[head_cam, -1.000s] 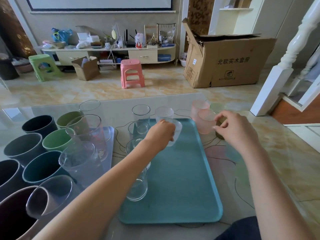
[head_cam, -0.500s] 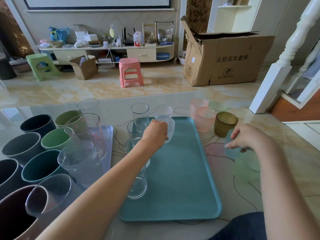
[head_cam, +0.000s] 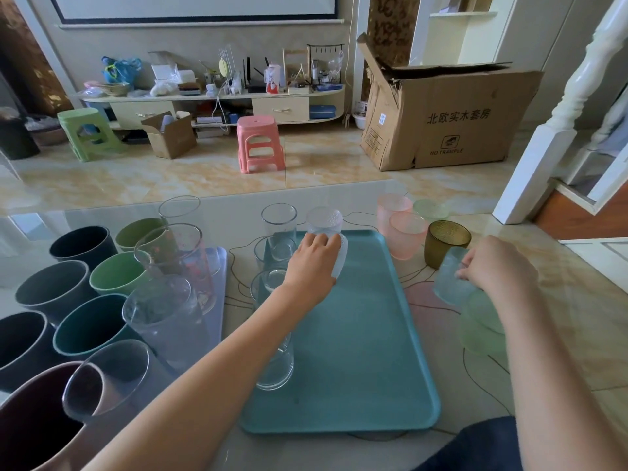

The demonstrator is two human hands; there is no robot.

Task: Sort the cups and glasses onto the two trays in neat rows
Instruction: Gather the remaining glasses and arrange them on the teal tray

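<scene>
Spanning glossy tabletop (head_cam: 339, 205) — teal tray (head_cam: 367, 351); marble floor (head_cam: 204, 175), perhaps tiled.

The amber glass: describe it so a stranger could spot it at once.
Find the teal tray mid-table. Right of its far corner, coloured glasses cluster. The amber glass stands beside the two pink glasses, the only dark, brownish-yellow one there.

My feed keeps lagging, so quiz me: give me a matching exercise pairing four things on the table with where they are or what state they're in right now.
Things:
1. frosted clear glass
2. pale blue glass
3. amber glass
4. teal tray

States:
A. stands untouched on the table, right of the pink glasses
B. held by the right hand
C. held by the left hand, over the tray's far end
D. lies flat, clear glasses along its left edge

Pairs: 1-C, 2-B, 3-A, 4-D
</scene>
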